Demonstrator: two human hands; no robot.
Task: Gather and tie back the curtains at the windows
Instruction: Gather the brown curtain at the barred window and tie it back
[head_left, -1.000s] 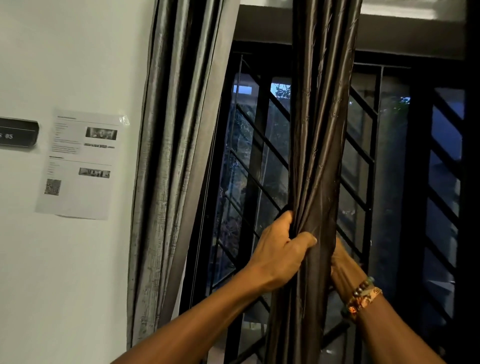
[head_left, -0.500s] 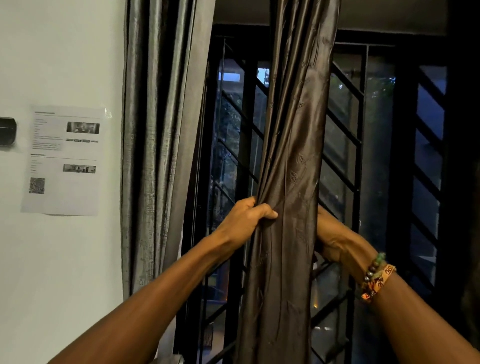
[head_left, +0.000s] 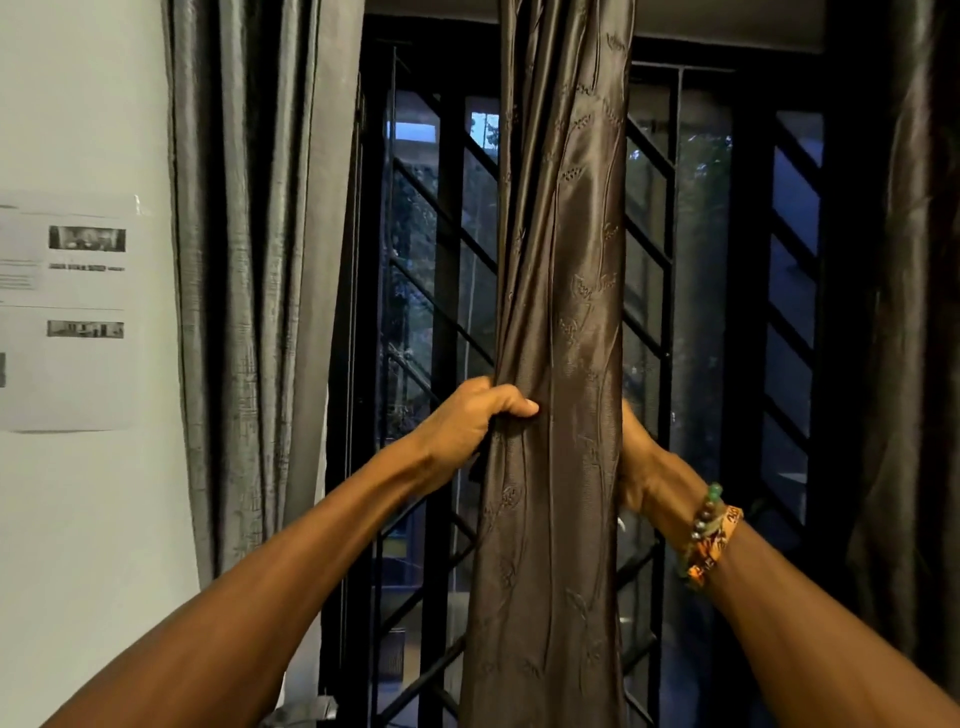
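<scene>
brown curtain (head_left: 561, 312) hung bunched into one narrow column in front of the middle of the window grille (head_left: 431, 270). left hand (head_left: 467, 421) gripped its left edge, fingers curled round the folds and thumb on the front. right hand (head_left: 636, 467) sat against the bundle's right edge, slightly lower. its fingers were hidden behind the fabric, so couldn't tell its grip. bracelets (head_left: 709, 535) on that wrist. grey curtain (head_left: 249, 260) hung gathered at the window's left side, beside a wall with a printed sheet (head_left: 67, 312) stuck on it. another dark curtain (head_left: 914, 312) at far right.
</scene>
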